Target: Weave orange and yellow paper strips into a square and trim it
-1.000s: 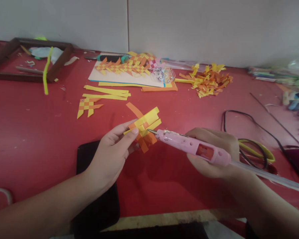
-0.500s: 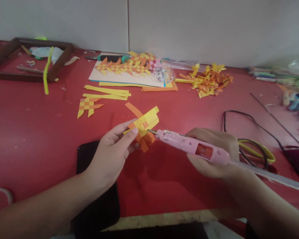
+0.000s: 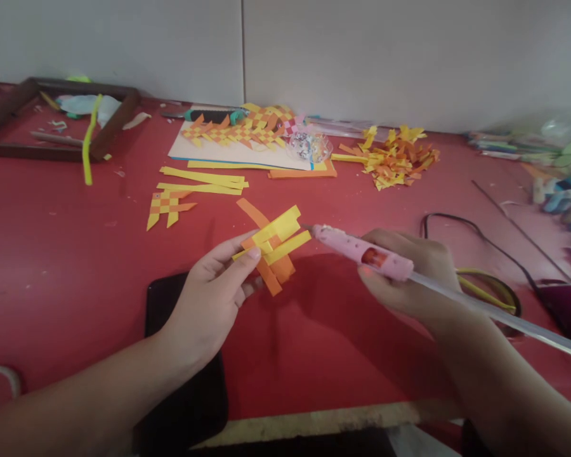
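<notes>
The left hand (image 3: 216, 289) pinched the woven paper piece (image 3: 269, 244) above the worktop (image 3: 314, 355); the right hand (image 3: 426, 261) gripped the pink glue gun (image 3: 347, 246), tip just beside. Gluing seemed in hand; the next move likely called for aligned strips (image 3: 292, 246).

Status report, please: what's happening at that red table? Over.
Left grip: pinching woven paper piece. Right grip: around pink pen-shaped tool, tip close to piece. Nothing seen between them.

Clear stick (image 3: 504, 315) cut off R edge — brown frame (image 3: 115, 124), L.
</notes>
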`<state>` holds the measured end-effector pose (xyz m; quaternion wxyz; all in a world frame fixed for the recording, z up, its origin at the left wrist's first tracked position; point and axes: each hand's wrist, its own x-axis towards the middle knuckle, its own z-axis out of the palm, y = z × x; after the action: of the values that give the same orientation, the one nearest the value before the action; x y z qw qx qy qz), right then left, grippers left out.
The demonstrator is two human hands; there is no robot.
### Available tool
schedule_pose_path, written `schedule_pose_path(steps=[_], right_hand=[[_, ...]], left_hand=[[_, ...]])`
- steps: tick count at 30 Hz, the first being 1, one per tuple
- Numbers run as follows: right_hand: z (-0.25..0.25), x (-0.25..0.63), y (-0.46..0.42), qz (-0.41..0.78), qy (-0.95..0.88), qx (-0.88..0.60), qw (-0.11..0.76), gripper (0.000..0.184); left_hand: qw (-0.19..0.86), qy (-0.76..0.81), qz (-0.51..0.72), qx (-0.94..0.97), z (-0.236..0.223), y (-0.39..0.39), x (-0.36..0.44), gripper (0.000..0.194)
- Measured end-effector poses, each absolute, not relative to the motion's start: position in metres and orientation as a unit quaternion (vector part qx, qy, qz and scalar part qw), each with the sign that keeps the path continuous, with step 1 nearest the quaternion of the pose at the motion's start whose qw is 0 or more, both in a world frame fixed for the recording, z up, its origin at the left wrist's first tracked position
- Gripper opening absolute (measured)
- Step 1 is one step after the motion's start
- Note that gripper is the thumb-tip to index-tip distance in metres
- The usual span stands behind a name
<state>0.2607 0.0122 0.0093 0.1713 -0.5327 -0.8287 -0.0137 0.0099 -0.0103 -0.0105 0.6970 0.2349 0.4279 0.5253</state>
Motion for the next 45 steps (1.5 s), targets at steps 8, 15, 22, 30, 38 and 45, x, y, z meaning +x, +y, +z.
schedule_pose_path(steps=[8, 15, 22, 30, 38, 45], right_hand=[[-0.021, 0.297, 0.038, -0.132, -0.810, -0.567, 0.073, 0.042], [0.002, 0.261, 0.019, -0.109, -0.772, -0.535, 0.326, 0.030], [0.016, 0.222, 0.000, 0.343, -0.764, -0.446, 0.314, 0.018], [0.010, 0.222, 0.000, 0.489, -0.660, -0.445, 0.356, 0.009], [0.011, 0.222, -0.004, 0.248, -0.800, -0.388, 0.385, 0.014], [0.012, 0.224, -0.003, 0.109, -0.880, -0.294, 0.357, 0.020]], left_hand=[[0.774, 0.440, 0.377, 0.256, -0.011, -0.016, 0.007, 0.030], [0.771, 0.434, 0.303, 0.354, -0.010, -0.020, 0.008, 0.027], [0.756, 0.414, 0.255, 0.438, -0.003, -0.019, 0.008, 0.025], [0.747, 0.423, 0.251, 0.448, -0.003, -0.019, 0.010, 0.023], [0.752, 0.425, 0.294, 0.408, -0.002, -0.017, 0.012, 0.017], [0.788, 0.396, 0.300, 0.363, -0.012, -0.017, 0.009, 0.021]])
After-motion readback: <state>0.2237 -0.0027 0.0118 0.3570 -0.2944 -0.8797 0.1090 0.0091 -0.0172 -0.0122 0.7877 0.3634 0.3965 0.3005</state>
